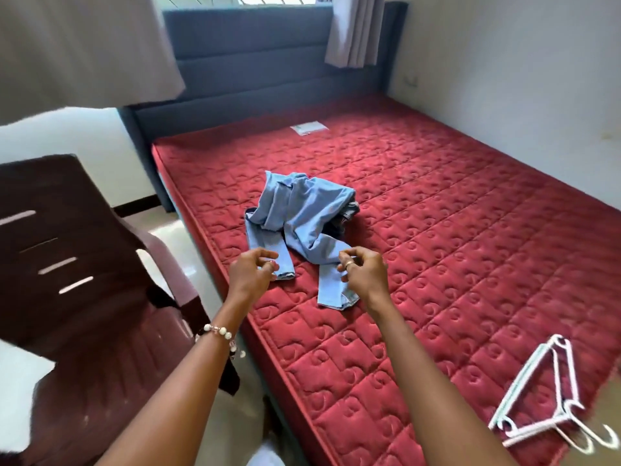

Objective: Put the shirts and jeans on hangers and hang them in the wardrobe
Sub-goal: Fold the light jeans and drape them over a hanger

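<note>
Both forearms reach out from the bottom of the view over the near edge of the mattress (470,250), a beaded bracelet (220,331) on the left wrist. At their ends, the left hand (253,272) and right hand (361,274) hover with fingers curled inward, each just above one leg hem of the light-blue jeans (299,213). Neither plainly pinches the cloth; they look clenched on nothing, poised to take the two hems, probably so the legs can be pulled straight and matched for folding over a bar. Beyond the hands the jeans lie crumpled in a heap, legs trailing back toward the fingers. White hangers (544,398) lie stacked well off to the right of the right hand, within easy reach. Left of the left hand stands a dark plastic chair (84,264).
</note>
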A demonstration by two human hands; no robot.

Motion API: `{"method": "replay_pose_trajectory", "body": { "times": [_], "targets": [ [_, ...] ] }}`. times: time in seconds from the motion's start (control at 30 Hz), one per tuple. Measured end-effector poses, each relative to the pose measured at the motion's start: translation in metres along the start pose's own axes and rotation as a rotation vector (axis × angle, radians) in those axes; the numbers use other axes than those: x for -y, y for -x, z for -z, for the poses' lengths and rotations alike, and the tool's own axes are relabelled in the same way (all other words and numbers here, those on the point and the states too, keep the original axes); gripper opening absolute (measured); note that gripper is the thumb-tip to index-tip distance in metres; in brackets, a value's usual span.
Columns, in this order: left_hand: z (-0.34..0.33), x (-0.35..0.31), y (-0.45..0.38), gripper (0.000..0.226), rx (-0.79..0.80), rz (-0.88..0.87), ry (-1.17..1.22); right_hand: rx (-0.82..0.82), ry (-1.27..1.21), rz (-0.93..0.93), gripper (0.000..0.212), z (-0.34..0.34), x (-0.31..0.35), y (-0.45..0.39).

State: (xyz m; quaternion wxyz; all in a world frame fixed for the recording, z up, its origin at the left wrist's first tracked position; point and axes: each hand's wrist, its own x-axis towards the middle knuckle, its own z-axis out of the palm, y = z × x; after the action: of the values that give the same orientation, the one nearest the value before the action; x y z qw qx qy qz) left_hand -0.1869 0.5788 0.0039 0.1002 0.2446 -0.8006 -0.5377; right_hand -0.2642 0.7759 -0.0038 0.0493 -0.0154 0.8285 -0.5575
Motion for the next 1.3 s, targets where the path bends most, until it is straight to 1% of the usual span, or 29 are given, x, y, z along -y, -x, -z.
{"method": "replay_pose_trajectory", "body": {
  "times": [0.13,0.2,0.3,0.43,0.53,0.6,0.67,0.73,0.77,0.8,0.87,0.9,0.93,0.97,1.0,1.03,1.07,1.1,1.17,1.2,1.23,1.27,1.3],
  "targets": [
    [-0.009,0.033,-0.101,0.017,0.044,0.136,-0.026,-0.041,0.009,-0.169,0.015,-0.051,-0.033,-0.091],
    [-0.012,0.044,-0.153,0.018,0.083,0.210,-0.066,-0.031,0.002,-0.249,0.016,-0.082,-0.049,-0.136],
    [-0.021,0.064,-0.226,0.017,0.143,0.297,-0.117,-0.048,-0.072,-0.381,0.019,-0.116,-0.067,-0.190],
    [-0.040,0.099,-0.306,0.014,0.210,0.331,-0.282,-0.069,-0.138,-0.536,0.016,-0.152,-0.101,-0.259],
    [-0.057,0.123,-0.351,0.016,0.237,0.346,-0.317,-0.142,-0.239,-0.649,0.015,-0.176,-0.131,-0.313],
    [-0.062,0.137,-0.371,0.014,0.239,0.374,-0.301,-0.200,-0.334,-0.710,0.023,-0.188,-0.150,-0.345],
    [-0.067,0.153,-0.387,0.012,0.229,0.406,-0.273,-0.250,-0.362,-0.737,0.043,-0.202,-0.167,-0.375],
    [-0.068,0.163,-0.396,0.011,0.218,0.440,-0.231,-0.279,-0.325,-0.740,0.061,-0.215,-0.176,-0.398],
    [-0.069,0.164,-0.399,0.011,0.218,0.451,-0.210,-0.296,-0.311,-0.745,0.059,-0.219,-0.174,-0.406],
    [-0.069,0.166,-0.404,0.011,0.217,0.460,-0.191,-0.297,-0.319,-0.757,0.050,-0.222,-0.169,-0.413],
    [-0.070,0.164,-0.414,0.012,0.214,0.462,-0.147,-0.288,-0.337,-0.743,0.018,-0.225,-0.153,-0.423],
    [-0.071,0.161,-0.418,0.014,0.212,0.456,-0.117,-0.276,-0.337,-0.691,0.012,-0.226,-0.142,-0.424],
    [-0.073,0.157,-0.422,0.014,0.203,0.450,-0.069,-0.247,-0.325,-0.613,0.019,-0.225,-0.132,-0.421],
    [-0.077,0.150,-0.427,0.013,0.188,0.452,0.000,-0.209,-0.358,-0.531,0.024,-0.220,-0.122,-0.416],
    [-0.082,0.141,-0.432,0.011,0.165,0.446,0.082,-0.146,-0.407,-0.470,0.024,-0.214,-0.110,-0.408],
    [-0.087,0.128,-0.435,0.010,0.145,0.433,0.175,-0.045,-0.442,-0.411,0.019,-0.204,-0.100,-0.396],
    [-0.092,0.118,-0.440,0.014,0.143,0.423,0.246,0.107,-0.447,-0.364,0.015,-0.195,-0.091,-0.382],
    [-0.097,0.105,-0.444,0.024,0.178,0.421,0.313,0.287,-0.407,-0.338,0.014,-0.190,-0.086,-0.369],
    [-0.108,0.085,-0.452,0.051,0.328,0.444,0.365,0.655,-0.184,-0.300,0.014,-0.181,-0.079,-0.347],
    [-0.114,0.079,-0.452,0.059,0.406,0.454,0.352,0.832,-0.008,-0.265,0.015,-0.179,-0.079,-0.340],
    [-0.117,0.077,-0.450,0.068,0.463,0.460,0.248,1.001,0.175,-0.223,0.012,-0.178,-0.076,-0.335],
    [-0.120,0.082,-0.449,0.082,0.530,0.436,0.044,1.136,0.351,-0.181,0.014,-0.176,-0.074,-0.332],
    [-0.122,0.089,-0.446,0.095,0.581,0.424,-0.188,1.227,0.492,-0.171,0.019,-0.172,-0.073,-0.328]
  ]
}}
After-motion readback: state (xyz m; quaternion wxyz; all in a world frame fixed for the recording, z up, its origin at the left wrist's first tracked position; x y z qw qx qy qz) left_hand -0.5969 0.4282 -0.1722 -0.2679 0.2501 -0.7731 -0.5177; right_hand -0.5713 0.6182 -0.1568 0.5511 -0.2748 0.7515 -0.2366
